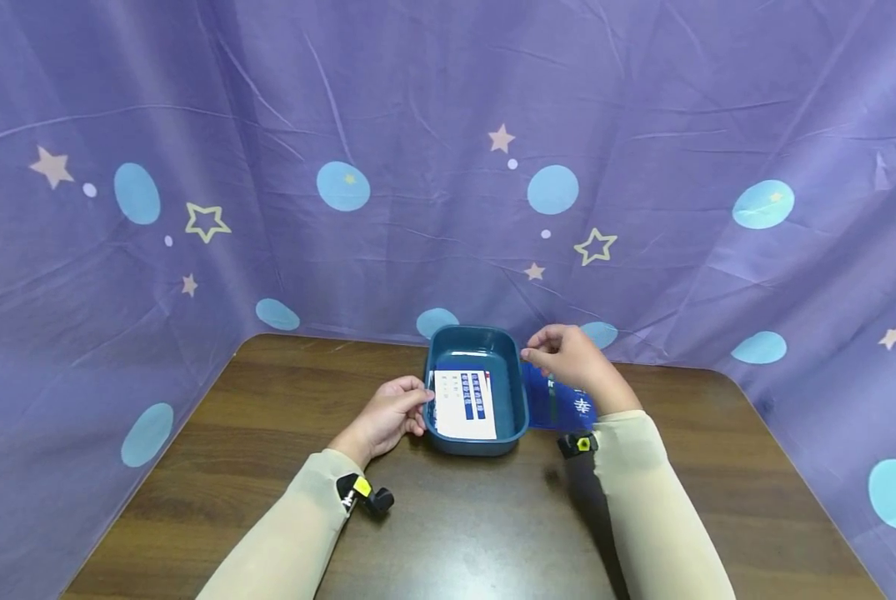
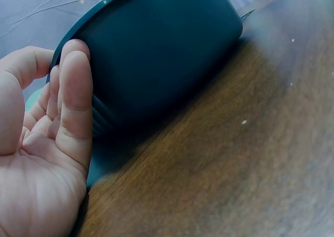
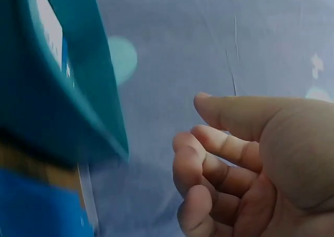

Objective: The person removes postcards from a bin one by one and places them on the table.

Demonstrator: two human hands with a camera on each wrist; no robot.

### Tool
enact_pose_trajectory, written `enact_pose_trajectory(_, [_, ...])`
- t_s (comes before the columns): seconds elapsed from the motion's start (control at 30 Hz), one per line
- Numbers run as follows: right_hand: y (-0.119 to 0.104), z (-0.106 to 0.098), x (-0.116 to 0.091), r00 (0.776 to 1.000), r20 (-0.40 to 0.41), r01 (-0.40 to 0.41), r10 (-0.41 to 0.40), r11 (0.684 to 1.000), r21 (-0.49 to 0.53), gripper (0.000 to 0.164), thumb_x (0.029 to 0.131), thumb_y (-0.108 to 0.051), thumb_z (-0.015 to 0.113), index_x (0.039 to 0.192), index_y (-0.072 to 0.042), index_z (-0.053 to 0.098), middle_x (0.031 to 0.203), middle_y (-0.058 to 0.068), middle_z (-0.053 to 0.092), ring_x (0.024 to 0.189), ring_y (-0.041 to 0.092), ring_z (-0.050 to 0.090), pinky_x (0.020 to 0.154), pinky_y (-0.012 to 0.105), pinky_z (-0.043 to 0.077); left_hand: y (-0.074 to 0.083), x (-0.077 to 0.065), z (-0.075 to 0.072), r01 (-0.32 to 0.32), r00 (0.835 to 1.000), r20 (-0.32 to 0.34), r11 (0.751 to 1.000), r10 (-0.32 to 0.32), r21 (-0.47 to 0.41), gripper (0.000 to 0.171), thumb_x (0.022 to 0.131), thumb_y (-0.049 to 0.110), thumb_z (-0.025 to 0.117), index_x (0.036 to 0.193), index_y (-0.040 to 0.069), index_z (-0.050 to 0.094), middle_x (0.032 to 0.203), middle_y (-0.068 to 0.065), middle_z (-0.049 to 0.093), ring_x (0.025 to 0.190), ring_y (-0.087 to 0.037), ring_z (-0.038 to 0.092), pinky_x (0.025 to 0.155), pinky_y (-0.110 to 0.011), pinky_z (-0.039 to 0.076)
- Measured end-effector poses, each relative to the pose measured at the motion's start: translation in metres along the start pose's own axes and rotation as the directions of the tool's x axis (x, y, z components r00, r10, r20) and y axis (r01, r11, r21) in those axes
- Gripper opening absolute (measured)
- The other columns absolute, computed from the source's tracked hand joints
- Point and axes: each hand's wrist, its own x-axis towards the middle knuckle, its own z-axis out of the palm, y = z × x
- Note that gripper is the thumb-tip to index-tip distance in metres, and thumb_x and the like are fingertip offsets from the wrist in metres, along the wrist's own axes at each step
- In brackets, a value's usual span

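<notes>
A dark teal plastic bin [image 1: 473, 447] rests on the wooden table, its near end towards me. Inside lies a white card [image 1: 448, 421] printed with blue and dark characters. My left hand [image 1: 387, 414] grips the bin's left side, thumb over the rim; the left wrist view shows the fingers against the outer wall [image 2: 162, 49]. Beside the right rim, my right hand [image 1: 575, 362] is raised over a flat blue item [image 1: 548, 408] with white characters. The right wrist view shows a gap between that hand [image 3: 292, 143] and the bin, its fingers loosely curled around nothing.
The brown wooden table [image 1: 448, 525] reaches back to a purple curtain [image 1: 448, 275] with stars and blue spots. Black wrist-worn cameras sit at both light sleeves. The blue item lies close along the bin's right side, partly covered by my right arm.
</notes>
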Motion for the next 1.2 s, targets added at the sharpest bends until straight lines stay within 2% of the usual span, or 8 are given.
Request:
enact_pose_trajectory(0.13, [-0.019, 0.015, 0.001, 0.998, 0.056, 0.0, 0.001, 1.0, -0.021, 0.022, 0.099, -0.032, 0.077, 0.106, -0.011, 0.075, 0.087, 0.017, 0.076, 0.083, 0.045, 0.073, 0.061, 0.036, 0.059, 0.001, 0.001, 0.002, 0.001, 1.0, 0.005, 1.0, -0.001, -0.001, 0.008, 0.099, 0.005, 0.067, 0.093, 0.007, 0.061, 0.068, 0.0, 0.056, 0.049, -0.012, 0.061, 0.044, -0.019, 0.056])
enact_pose_trajectory(0.3, [-0.037, 0.034, 0.011, 0.993, 0.119, 0.0, 0.006, 0.999, -0.052, 0.023, 0.099, -0.033, 0.077, 0.108, -0.012, 0.074, 0.085, 0.014, 0.075, 0.078, 0.041, 0.073, 0.058, 0.035, 0.06, 0.0, 0.0, 0.003, -0.008, 1.0, -0.003, 1.0, 0.008, 0.003, 0.009, 0.098, 0.004, 0.067, 0.091, 0.007, 0.061, 0.068, -0.001, 0.056, 0.049, -0.011, 0.06, 0.043, -0.019, 0.055])
enact_pose_trajectory(0.47, [-0.055, 0.05, 0.031, 0.981, 0.187, -0.04, 0.061, 0.993, -0.114, 0.028, 0.099, -0.031, 0.078, 0.111, -0.006, 0.072, 0.084, 0.019, 0.077, 0.077, 0.036, 0.076, 0.065, 0.043, 0.068, 0.001, -0.001, 0.002, -0.016, 1.0, -0.009, 1.0, 0.016, 0.002, 0.01, 0.097, 0.004, 0.066, 0.09, 0.007, 0.061, 0.068, 0.0, 0.055, 0.048, -0.011, 0.06, 0.043, -0.018, 0.055])
enact_pose_trajectory(0.63, [-0.063, 0.069, 0.054, 0.948, 0.265, -0.111, 0.177, 0.963, -0.244, 0.044, 0.098, -0.027, 0.079, 0.127, 0.004, 0.066, 0.081, 0.017, 0.078, 0.071, 0.029, 0.08, 0.066, 0.041, 0.071, 0.001, -0.002, 0.0, -0.002, 1.0, -0.014, 1.0, 0.002, 0.007, 0.01, 0.098, 0.004, 0.067, 0.089, 0.007, 0.062, 0.069, 0.0, 0.055, 0.049, -0.012, 0.06, 0.043, -0.019, 0.055])
enact_pose_trajectory(0.87, [-0.069, 0.085, 0.072, 0.882, 0.331, -0.149, 0.336, 0.865, -0.48, 0.058, 0.094, -0.044, 0.081, 0.125, 0.004, 0.069, 0.079, 0.016, 0.081, 0.068, 0.028, 0.081, 0.059, 0.036, 0.069, 0.001, -0.001, 0.0, -0.003, 1.0, -0.007, 1.0, 0.003, 0.005, 0.011, 0.098, 0.005, 0.067, 0.089, 0.009, 0.062, 0.069, 0.0, 0.055, 0.049, -0.012, 0.061, 0.044, -0.019, 0.056])
enact_pose_trajectory(1.03, [-0.069, 0.092, 0.073, 0.835, 0.355, -0.218, 0.42, 0.846, -0.487, 0.083, 0.087, -0.052, 0.086, 0.143, 0.001, 0.055, 0.087, 0.017, 0.08, 0.073, 0.029, 0.081, 0.058, 0.037, 0.068, 0.002, -0.001, 0.001, -0.002, 1.0, -0.007, 1.0, 0.002, 0.001, 0.012, 0.099, 0.005, 0.067, 0.089, 0.008, 0.062, 0.069, 0.0, 0.055, 0.049, -0.011, 0.061, 0.044, -0.019, 0.056])
enact_pose_trajectory(1.13, [-0.066, 0.096, 0.072, 0.821, 0.362, -0.237, 0.441, 0.84, -0.488, 0.085, 0.082, -0.053, 0.09, 0.142, 0.0, 0.057, 0.088, 0.016, 0.079, 0.071, 0.028, 0.08, 0.06, 0.037, 0.068, 0.002, -0.001, 0.002, -0.005, 1.0, -0.003, 1.0, 0.005, 0.002, 0.012, 0.099, 0.005, 0.067, 0.088, 0.008, 0.061, 0.069, 0.001, 0.055, 0.049, -0.011, 0.061, 0.044, -0.019, 0.056])
enact_pose_trajectory(1.2, [-0.064, 0.099, 0.072, 0.824, 0.356, -0.225, 0.442, 0.83, -0.51, 0.083, 0.08, -0.053, 0.092, 0.137, -0.001, 0.06, 0.087, 0.014, 0.078, 0.07, 0.027, 0.08, 0.06, 0.038, 0.068, 0.002, -0.001, 0.003, -0.005, 1.0, -0.003, 1.0, 0.005, -0.002, 0.013, 0.099, 0.004, 0.066, 0.089, 0.008, 0.061, 0.068, 0.001, 0.054, 0.049, -0.011, 0.061, 0.043, -0.019, 0.056])
